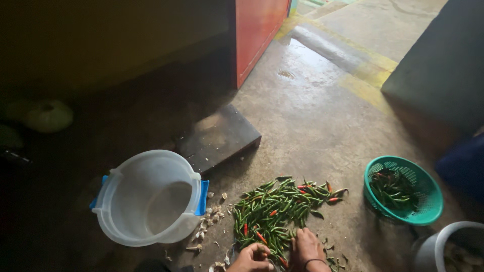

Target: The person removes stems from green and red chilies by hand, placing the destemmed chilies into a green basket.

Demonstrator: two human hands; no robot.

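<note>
A heap of small green chillies [276, 209], with a few red ones mixed in, lies spread on the concrete floor. Both my hands are at the near edge of that heap, at the bottom of the view. My left hand [252, 258] is curled with its fingers closed around chillies. My right hand [306, 249], with a dark band on the wrist, presses its fingers down into the chillies. A teal plastic basket [428, 211] at the right holds more green chillies.
A translucent white tub [151, 199] with blue handles lies tilted at the left, with garlic skins [209, 221] beside it. A dark stone slab [219, 136] sits behind. A pale bucket rim [443, 244] shows bottom right. A red door [257, 35] stands open at the back.
</note>
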